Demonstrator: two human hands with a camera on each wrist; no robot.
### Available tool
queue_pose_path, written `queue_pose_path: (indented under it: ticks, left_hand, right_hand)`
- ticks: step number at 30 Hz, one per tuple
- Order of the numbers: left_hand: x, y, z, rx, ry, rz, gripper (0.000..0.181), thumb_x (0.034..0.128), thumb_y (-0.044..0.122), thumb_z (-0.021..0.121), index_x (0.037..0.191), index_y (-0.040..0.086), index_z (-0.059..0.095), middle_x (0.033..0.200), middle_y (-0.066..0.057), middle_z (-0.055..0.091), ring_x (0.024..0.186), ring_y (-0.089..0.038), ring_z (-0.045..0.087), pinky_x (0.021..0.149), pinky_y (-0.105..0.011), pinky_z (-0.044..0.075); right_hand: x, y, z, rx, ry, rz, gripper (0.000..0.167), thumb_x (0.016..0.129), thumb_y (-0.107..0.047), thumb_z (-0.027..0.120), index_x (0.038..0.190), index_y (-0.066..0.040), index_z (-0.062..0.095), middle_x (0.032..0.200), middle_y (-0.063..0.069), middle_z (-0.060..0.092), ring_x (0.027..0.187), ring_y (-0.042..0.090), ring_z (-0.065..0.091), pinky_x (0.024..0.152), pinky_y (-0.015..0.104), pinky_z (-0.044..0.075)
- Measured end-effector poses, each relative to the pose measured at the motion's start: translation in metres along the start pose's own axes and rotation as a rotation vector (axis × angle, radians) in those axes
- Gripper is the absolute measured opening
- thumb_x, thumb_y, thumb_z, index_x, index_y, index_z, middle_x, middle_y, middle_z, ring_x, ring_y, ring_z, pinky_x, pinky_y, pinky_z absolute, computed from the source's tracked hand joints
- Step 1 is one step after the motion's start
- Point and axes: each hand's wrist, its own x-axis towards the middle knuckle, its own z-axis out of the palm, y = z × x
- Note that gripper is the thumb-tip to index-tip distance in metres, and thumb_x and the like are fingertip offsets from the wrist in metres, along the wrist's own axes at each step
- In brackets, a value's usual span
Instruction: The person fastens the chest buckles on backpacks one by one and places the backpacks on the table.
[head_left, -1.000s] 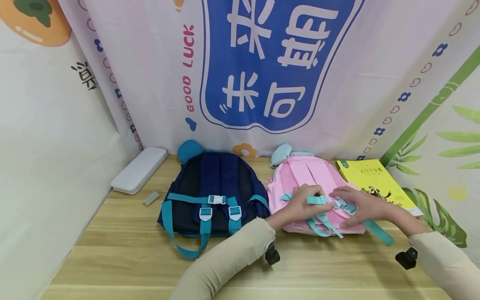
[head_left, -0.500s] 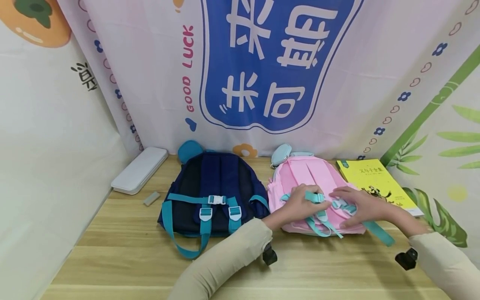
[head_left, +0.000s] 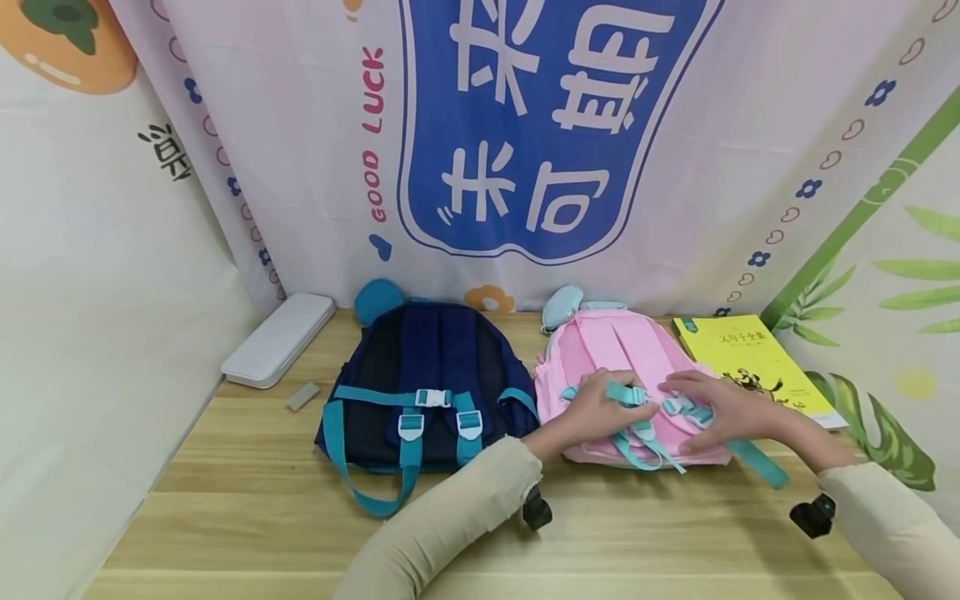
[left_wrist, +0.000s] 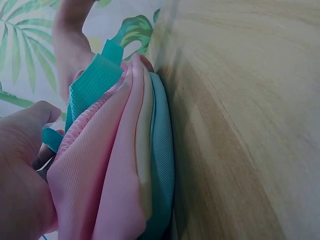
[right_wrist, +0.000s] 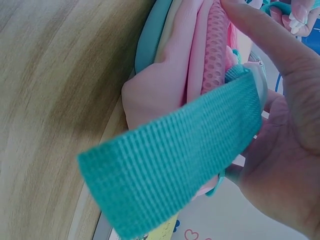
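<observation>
A pink backpack (head_left: 626, 333) lies with its strap side up on the wooden table. My left hand (head_left: 600, 408) pinches a teal strap with a white buckle piece (head_left: 637, 395) over the bag's lower middle. To its right, my right hand (head_left: 731, 408) has its fingers around the other white buckle piece (head_left: 677, 406), its thumb low on the bag. The two buckle pieces are close, but the fingers partly hide whether they touch. A loose teal strap end (right_wrist: 170, 160) sticks out past the right hand. Beneath the left hand hang thinner teal straps (head_left: 637, 450).
A navy backpack (head_left: 438, 350) with a fastened white buckle lies to the left. Farther left are a pale case (head_left: 281, 340) and a small grey block (head_left: 302, 397). A yellow book (head_left: 757, 362) lies at the right. Printed cloth (head_left: 315, 167) walls the table's back and sides.
My left hand and its strap have shifted very slightly left. The right hand stays in place, and both backpacks lie as before.
</observation>
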Motion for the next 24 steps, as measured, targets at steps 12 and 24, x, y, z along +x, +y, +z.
queue_pose_path:
  ticks: [12,24]
  left_hand:
    - [-0.0030,-0.0017,0.0000,-0.017,0.011,0.051,0.017,0.0943,0.031,0.072,0.087,0.017,0.066,0.071,0.008,0.059,0.079,0.000,0.048,0.086,-0.023,0.033]
    - [-0.0040,-0.0041,-0.0005,-0.031,0.041,0.093,0.016,0.0918,0.017,0.075,0.101,0.006,0.069,0.099,-0.004,0.073,0.093,-0.002,0.060,0.089,-0.012,0.046]
  right_hand:
    - [-0.0011,-0.0039,-0.0013,-0.009,0.000,0.004,0.087,0.074,-0.044,0.089,0.141,0.001,0.056,0.148,0.028,0.048,0.135,0.053,0.043,0.101,0.068,0.043]
    - [0.0003,-0.0042,-0.0031,-0.002,-0.025,0.040,0.091,0.074,-0.047,0.089,0.143,0.000,0.053,0.151,0.029,0.045,0.137,0.054,0.040,0.103,0.069,0.041]
